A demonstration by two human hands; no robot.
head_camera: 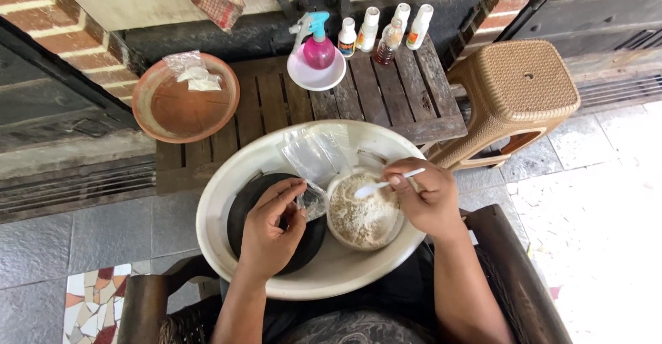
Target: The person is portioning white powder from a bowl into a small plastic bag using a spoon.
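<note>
Soft even daylight, overexposed glare at right, faint shadows, wide-angle edge distortion

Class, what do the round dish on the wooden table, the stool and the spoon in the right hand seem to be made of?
Round dish: probably unglazed terracotta, matte reddish-brown with a chalky rim. Stool: likely moulded plastic, tan with a woven-look pattern. Spoon, held by the right hand: seemingly thin white plastic, smooth.

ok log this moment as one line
left hand: holds clear plastic bag | right hand: holds white spoon over bowl of powder | both in white basin
</note>
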